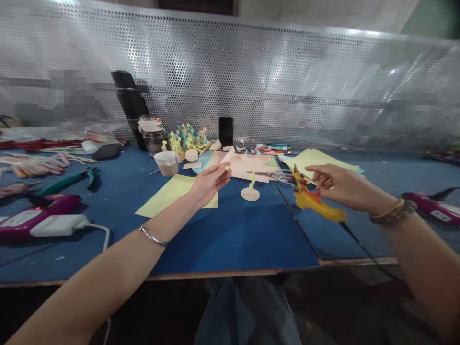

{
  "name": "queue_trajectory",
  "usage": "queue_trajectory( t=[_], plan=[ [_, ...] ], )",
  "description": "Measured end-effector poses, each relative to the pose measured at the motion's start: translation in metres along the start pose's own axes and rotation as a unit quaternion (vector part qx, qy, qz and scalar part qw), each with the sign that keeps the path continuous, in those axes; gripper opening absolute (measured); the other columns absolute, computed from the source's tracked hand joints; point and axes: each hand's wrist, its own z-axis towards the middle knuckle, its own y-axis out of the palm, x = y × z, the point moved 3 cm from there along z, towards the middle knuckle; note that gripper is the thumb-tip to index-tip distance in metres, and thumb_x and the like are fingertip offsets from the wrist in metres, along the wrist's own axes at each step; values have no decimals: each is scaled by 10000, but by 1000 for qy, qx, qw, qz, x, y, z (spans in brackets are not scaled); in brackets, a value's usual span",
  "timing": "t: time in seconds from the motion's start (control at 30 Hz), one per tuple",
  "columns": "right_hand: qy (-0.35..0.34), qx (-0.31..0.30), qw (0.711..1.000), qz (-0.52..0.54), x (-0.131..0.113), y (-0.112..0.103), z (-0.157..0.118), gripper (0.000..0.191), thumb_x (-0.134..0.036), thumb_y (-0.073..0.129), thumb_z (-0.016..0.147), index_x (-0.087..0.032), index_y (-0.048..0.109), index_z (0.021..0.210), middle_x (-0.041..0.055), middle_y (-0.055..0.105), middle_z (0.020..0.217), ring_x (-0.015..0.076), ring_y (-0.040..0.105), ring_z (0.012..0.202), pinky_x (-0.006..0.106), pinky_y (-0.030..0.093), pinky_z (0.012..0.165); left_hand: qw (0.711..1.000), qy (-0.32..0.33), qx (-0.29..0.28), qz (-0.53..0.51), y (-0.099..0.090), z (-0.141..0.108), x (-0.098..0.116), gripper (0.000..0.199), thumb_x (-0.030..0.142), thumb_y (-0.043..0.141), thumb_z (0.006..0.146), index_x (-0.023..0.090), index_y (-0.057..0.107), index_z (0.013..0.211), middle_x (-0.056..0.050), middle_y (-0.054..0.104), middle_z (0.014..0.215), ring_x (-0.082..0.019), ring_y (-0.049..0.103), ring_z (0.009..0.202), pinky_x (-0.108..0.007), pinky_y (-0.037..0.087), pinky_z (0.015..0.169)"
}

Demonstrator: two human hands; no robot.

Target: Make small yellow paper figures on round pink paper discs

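Observation:
My left hand [210, 184] pinches a tiny yellow paper star [226, 167] between its fingertips, above a sheet of pale yellow paper [168, 199]. Just to the right of that hand stands a small yellow paper figure [252, 180] on a round beige disc [250, 194]. My right hand [345, 184] grips a yellow hot glue gun [314, 203] from above, its nozzle near a pair of scissors [268, 173] lying on a beige card [247, 165]. A dark cord [354, 239] trails from the gun.
A blue mat [233, 239] covers the table, with a perforated metal screen [251, 81] behind. Along the back stand a black flask [131, 105], a glass jar [153, 135], a paper cup [167, 163], an upright phone [226, 132] and a colourful paper model [187, 140]. Magenta tools [36, 215] lie at both sides.

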Motion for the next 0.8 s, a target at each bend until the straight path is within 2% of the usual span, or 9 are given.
queue_trajectory(
  t=[0.03, 0.13, 0.23, 0.33, 0.4, 0.43, 0.6, 0.7, 0.8],
  plan=[
    [-22, -28, 999, -26, -6, 7, 2, 545, -95, 496, 662, -165, 608, 1190, 76, 665, 902, 191, 634, 724, 296, 508, 649, 999, -30, 16, -33, 2, -2, 1, 160, 213, 582, 882, 184, 712, 969, -51, 718, 882, -88, 665, 775, -230, 525, 771],
    [-46, -26, 996, -69, -21, 32, 0, 462, -73, 462, 696, -148, 601, 1130, 92, 655, 974, 196, 640, 811, 292, 494, 726, 995, -63, 31, -75, 8, -7, 3, 139, 177, 596, 866, 163, 723, 922, -36, 702, 818, -75, 643, 730, -213, 499, 750],
    [0, 11, 994, -104, -31, 52, -9, 340, -156, 463, 784, -175, 572, 1105, 101, 633, 1094, 213, 645, 810, 299, 471, 661, 994, -59, 23, -84, 9, -8, 4, 127, 180, 625, 843, 164, 732, 909, -37, 699, 819, -89, 636, 742, -230, 485, 766],
    [61, 92, 989, -102, -37, 50, -18, 266, -211, 397, 867, -196, 563, 1074, 93, 640, 1094, 216, 645, 778, 295, 428, 590, 995, -53, 26, -86, 8, -8, 3, 125, 180, 634, 835, 169, 738, 904, -37, 699, 827, -93, 630, 754, -237, 477, 780],
    [79, 117, 988, -65, -39, 40, -24, 242, -293, 398, 898, -184, 551, 1051, 85, 665, 933, 202, 633, 707, 287, 412, 575, 994, -55, 35, -83, 7, -8, 3, 125, 181, 633, 837, 171, 739, 904, -34, 698, 832, -90, 627, 755, -231, 477, 770],
    [83, 105, 990, -49, -40, 35, -28, 253, -362, 412, 904, -185, 548, 1024, 69, 664, 841, 194, 622, 667, 283, 405, 568, 994, -58, 39, -81, 7, -8, 3, 124, 181, 632, 838, 171, 738, 902, -33, 698, 832, -88, 626, 753, -228, 479, 764],
    [149, -105, 974, -135, -49, 27, -58, 548, -750, 414, 777, -221, 541, 710, 24, 557, 512, 190, 511, 459, 279, 261, 459, 995, -58, 35, -73, 9, -9, 4, 117, 205, 648, 831, 171, 738, 897, -36, 695, 830, -85, 625, 745, -224, 480, 746],
    [127, -164, 969, -132, -56, 30, -71, 567, -776, 429, 744, -225, 497, 627, 34, 593, 573, 188, 515, 498, 275, 235, 456, 995, -57, 31, -74, 9, -9, 5, 122, 210, 639, 839, 170, 735, 902, -35, 692, 830, -86, 629, 745, -225, 480, 740],
    [119, -179, 972, -98, -53, 34, -76, 502, -715, 477, 762, -227, 483, 646, 11, 589, 588, 172, 501, 512, 270, 253, 459, 995, -60, 33, -75, 9, -9, 5, 120, 197, 634, 841, 167, 733, 903, -34, 689, 828, -83, 627, 736, -225, 481, 736]
  ],
)
